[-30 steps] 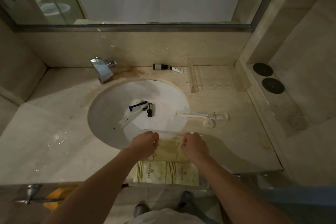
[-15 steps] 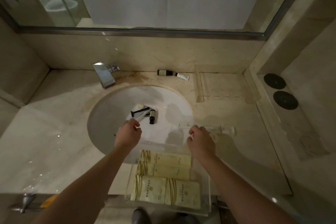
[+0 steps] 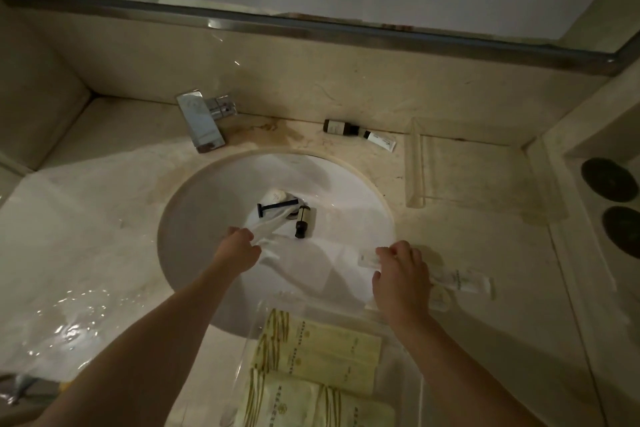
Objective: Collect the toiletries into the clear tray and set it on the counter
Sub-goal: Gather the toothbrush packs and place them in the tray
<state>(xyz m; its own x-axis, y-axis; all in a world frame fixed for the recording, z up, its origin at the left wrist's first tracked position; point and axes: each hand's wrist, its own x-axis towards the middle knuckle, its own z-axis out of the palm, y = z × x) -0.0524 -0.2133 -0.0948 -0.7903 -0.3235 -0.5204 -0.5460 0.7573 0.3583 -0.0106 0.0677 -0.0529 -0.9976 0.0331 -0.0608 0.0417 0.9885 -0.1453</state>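
Note:
A clear tray (image 3: 249,354) sits at the counter's near edge, holding yellow-green toiletry packets (image 3: 322,354). In the white sink (image 3: 194,218) lie a black razor (image 3: 275,208), a small dark bottle (image 3: 303,220), a white soap packet (image 3: 275,197) and a long white sachet (image 3: 270,224). My left hand (image 3: 239,250) is pinched on the sachet's near end. My right hand (image 3: 401,274) rests on a wrapped toothbrush packet (image 3: 460,281) on the counter right of the sink; its grip is unclear. A dark bottle (image 3: 337,126) and a white tube (image 3: 381,140) lie by the back wall.
A chrome faucet (image 3: 201,125) stands behind the sink. A second clear tray (image 3: 420,166) sits at the back right. Two black round discs (image 3: 613,204) lie on the right ledge. Water pools on the counter at left (image 3: 69,322). A mirror runs above the backsplash.
Both hands left the tray's far rim and moved forward. The left one reached into the sink and took hold of the sachet. The right one went onto the toothbrush packet.

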